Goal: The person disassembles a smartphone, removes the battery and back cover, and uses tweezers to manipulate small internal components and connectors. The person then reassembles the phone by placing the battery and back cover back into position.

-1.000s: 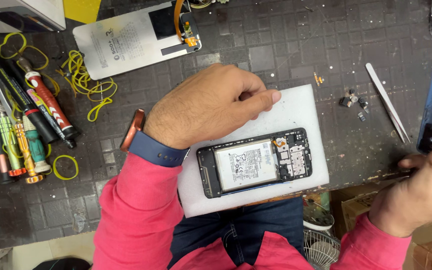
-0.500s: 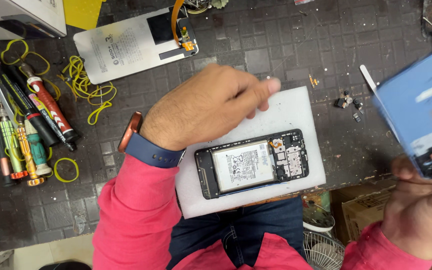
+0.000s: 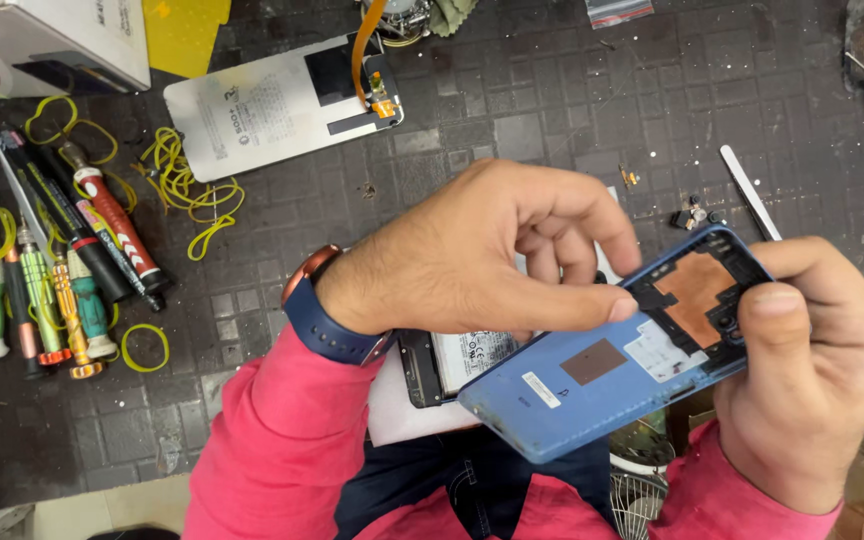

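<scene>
A blue phone back cover (image 3: 592, 385), inner side up with copper-coloured patches, is tilted above the opened phone body (image 3: 457, 360). My right hand (image 3: 812, 380) grips the cover's camera end, thumb on top. My left hand (image 3: 482, 260), with a blue wristband, pinches the cover's upper edge with its thumb. The phone body lies on a white pad (image 3: 392, 405), mostly hidden under the cover and my left hand; only its left end and part of the battery show.
A detached screen panel (image 3: 272, 110) with an orange flex cable lies at the back. Several screwdrivers (image 3: 47, 270) and yellow rubber bands (image 3: 187, 190) crowd the left. Tweezers (image 3: 747, 190) and small black parts (image 3: 694, 212) sit on the dark mat (image 3: 552, 110) at right.
My right hand brought the blue back cover in from the far right to above the phone. My left hand lifted off the phone and took hold of the cover's edge.
</scene>
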